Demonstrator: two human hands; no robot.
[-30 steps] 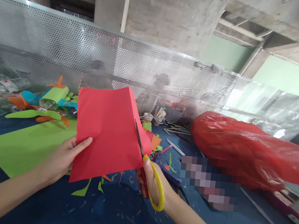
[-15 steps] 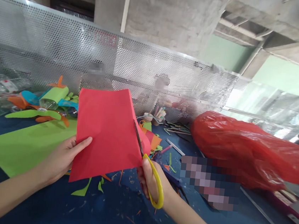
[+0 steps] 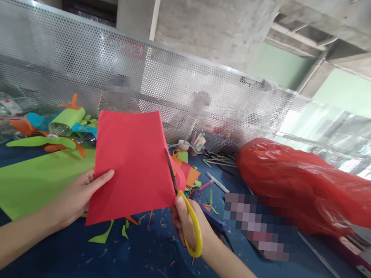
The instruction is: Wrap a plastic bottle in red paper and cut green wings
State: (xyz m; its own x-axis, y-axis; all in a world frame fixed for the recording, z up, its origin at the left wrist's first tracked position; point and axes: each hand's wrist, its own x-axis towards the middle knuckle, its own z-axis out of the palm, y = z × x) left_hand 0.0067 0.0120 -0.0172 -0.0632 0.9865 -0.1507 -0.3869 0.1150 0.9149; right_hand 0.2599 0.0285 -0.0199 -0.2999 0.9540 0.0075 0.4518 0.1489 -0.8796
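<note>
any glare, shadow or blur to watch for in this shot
Head view: shiny highlights on the bag; a dark shadow on the table below the sheet; the far panel hazy and softer than the scissors; pixel blocks mask some patches.

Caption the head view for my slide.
Red paper in the left grip meets scissors in the right grip above a blue table.

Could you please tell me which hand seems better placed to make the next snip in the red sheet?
Probably the right hand: it holds the scissors, their blades at the red sheet's right side. The left hand grips its left edge.
</note>
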